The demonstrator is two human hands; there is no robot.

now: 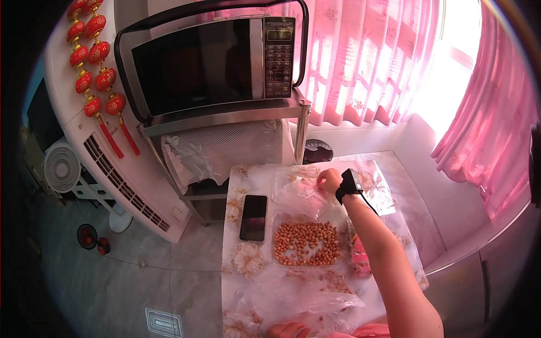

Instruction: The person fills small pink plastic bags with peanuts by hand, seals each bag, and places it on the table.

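My right hand (329,181) reaches to the far side of the small table, over a crumpled clear plastic bag (296,194). Its fingers are curled together, and what they hold, if anything, is hidden. A black band with a small device (350,183) is strapped round that wrist. Nearer to me, a clear plastic tray (274,248) holds many reddish-brown peanuts (307,243). My left hand (288,329) shows only in part at the bottom edge, beside another crumpled clear plastic bag (304,301); its fingers are mostly cut off.
A phone (253,218) lies left of the tray. Something pink in clear plastic (359,256) sits under my right forearm. Behind the table, a microwave (208,62) stands on a metal rack (225,114). A bin (318,152) is by the wall, and a fan (62,166) stands left.
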